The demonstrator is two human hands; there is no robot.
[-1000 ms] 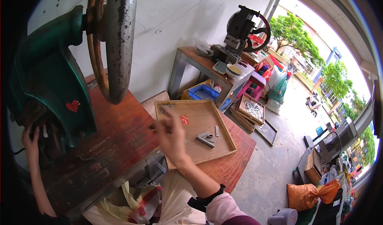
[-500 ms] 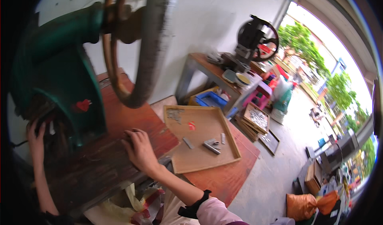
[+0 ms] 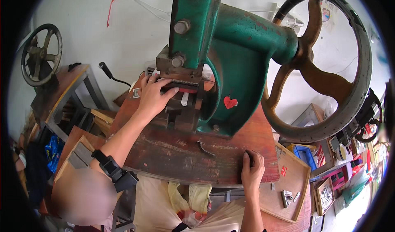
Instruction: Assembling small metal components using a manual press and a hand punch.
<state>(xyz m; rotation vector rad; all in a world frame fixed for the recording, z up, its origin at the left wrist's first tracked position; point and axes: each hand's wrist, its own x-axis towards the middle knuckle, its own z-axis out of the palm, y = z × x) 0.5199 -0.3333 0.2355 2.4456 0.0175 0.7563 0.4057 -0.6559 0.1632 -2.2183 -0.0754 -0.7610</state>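
At the base of a green hand press (image 3: 242, 38), my left hand (image 3: 153, 96) lies on the dark metal die block (image 3: 175, 119). Its fingers are apart, and the thumb tip touches a red strip (image 3: 187, 90) on the block. Just below that strip sits a small pale flat piece (image 3: 184, 99). My right hand (image 3: 252, 168) rests at the front right edge of the reddish wooden bench (image 3: 164, 149). Those fingers are curled in, hiding whatever may be inside. A thin dark curved strip (image 3: 205, 149) lies on the bench between both hands.
The press's large handwheel (image 3: 362, 67) stands above the right side. A shallow wooden tray (image 3: 284, 213) holds some metal pieces beside the bench. Another handwheel machine (image 3: 41, 55) stands far left. Fabric and a yellowish bag (image 3: 199, 197) are under the bench edge.
My view has swung left, so the press is now near the middle. The left hand remains at the press and the right hand at the bench; the right fingers look more curled.
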